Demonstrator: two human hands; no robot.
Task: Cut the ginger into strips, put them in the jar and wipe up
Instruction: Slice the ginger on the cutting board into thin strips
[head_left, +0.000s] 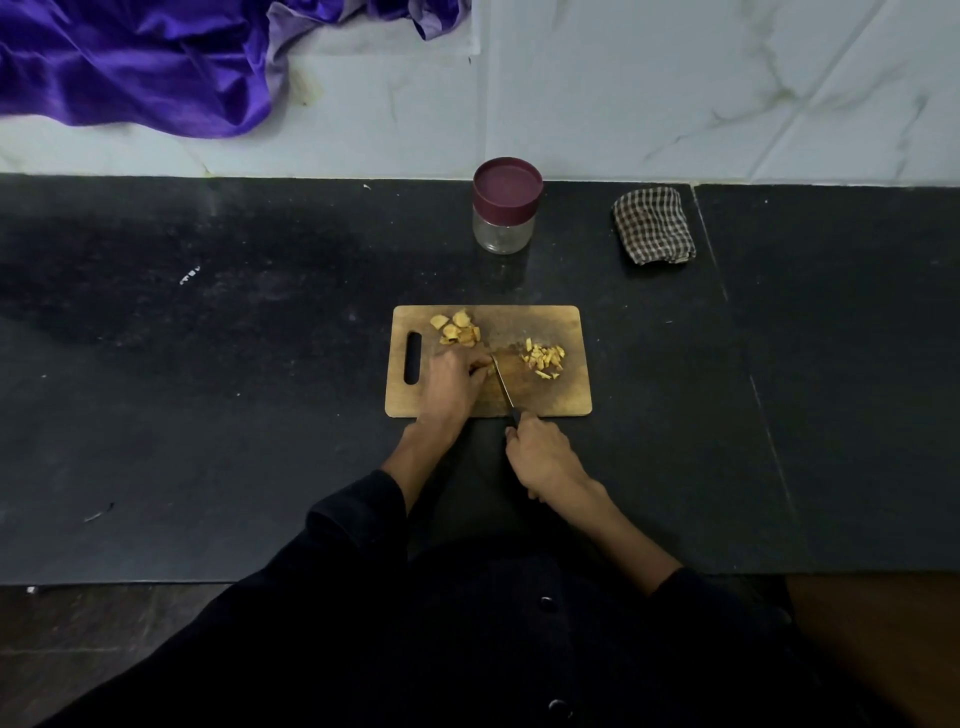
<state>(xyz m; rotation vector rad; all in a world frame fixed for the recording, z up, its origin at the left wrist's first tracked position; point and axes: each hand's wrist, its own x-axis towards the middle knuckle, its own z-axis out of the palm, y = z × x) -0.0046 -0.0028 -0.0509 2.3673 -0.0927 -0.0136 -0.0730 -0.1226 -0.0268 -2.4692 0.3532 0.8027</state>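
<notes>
A wooden cutting board (566, 395) lies on the black counter. Several ginger slices (457, 328) sit at its far left, and a small heap of cut ginger strips (544, 358) lies to the right. My left hand (451, 384) holds a ginger piece down on the board with curled fingers; the piece is mostly hidden. My right hand (540, 457) grips the black handle of a knife (503, 387), whose blade rests on the board right beside my left fingers. A clear jar (504, 228) with a maroon lid (507, 184) on it stands behind the board.
A checked folded cloth (653, 226) lies at the back right of the counter (208, 364). Purple fabric (135, 62) drapes over the white tiled ledge at the far left. The counter's front edge runs near my body.
</notes>
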